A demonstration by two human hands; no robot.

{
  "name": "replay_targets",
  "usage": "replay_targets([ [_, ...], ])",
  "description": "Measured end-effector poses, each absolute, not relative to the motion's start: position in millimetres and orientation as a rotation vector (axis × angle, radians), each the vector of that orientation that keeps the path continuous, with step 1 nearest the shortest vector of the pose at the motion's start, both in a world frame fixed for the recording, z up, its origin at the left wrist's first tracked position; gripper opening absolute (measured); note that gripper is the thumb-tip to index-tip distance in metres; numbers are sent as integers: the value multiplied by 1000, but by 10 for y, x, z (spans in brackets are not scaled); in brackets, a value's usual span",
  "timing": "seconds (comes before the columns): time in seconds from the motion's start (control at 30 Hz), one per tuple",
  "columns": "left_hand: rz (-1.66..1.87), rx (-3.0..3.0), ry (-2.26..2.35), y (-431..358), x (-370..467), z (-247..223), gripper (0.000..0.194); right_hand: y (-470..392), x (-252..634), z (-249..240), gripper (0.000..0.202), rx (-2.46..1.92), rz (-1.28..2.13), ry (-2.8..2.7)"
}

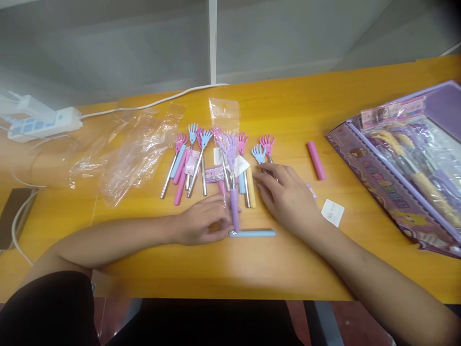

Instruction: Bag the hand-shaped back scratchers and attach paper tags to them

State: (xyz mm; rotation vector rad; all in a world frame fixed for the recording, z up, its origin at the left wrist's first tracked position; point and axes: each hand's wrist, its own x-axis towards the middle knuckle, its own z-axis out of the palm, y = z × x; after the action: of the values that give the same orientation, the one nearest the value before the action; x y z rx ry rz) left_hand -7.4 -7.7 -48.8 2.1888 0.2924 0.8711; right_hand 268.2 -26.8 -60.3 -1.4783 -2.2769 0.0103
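Note:
My left hand (209,221) is closed at the lower end of a purple back scratcher (233,204), which stands in a clear plastic bag (224,113). My right hand (290,197) lies palm down, its fingers loosely curved and apart over the metal rods of a blue back scratcher (258,154) and a pink back scratcher (267,143). Its fingertips are partly hidden. Between the hands and to their left lie several more back scratchers (196,168) with pink and blue heads and loose handle sleeves. A light blue tube (254,233) lies just right of my left hand.
Crumpled clear bags (133,158) lie on the left, near a white power strip (46,124) with its cable. On the right are a pink tube (316,160), a white tag (332,212) and a purple box (382,178) holding bagged back scratchers (421,168). A grey partition (144,48) borders the table's back.

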Motion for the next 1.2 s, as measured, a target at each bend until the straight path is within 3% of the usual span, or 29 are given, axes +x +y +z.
replay_targets([
  [0.23, 874, 2188, 289, -74, -68, -468, 22, -273, 2674, -587, 29, -1488, 57, -2252],
  [0.47, 869, 2164, 285, -82, -60, -461, 22, -232, 2626, -529, 59, -1265, 223, -2407],
  [0.7, 844, 2225, 286, -82, -62, -453, 20, -209, 2536, -598, 45, -1196, 240, -2521],
  [1.2, 748, 2171, 228, -88, -91, -472, 21, -251, 2564, -575, 43, -1156, 349, -2441],
])
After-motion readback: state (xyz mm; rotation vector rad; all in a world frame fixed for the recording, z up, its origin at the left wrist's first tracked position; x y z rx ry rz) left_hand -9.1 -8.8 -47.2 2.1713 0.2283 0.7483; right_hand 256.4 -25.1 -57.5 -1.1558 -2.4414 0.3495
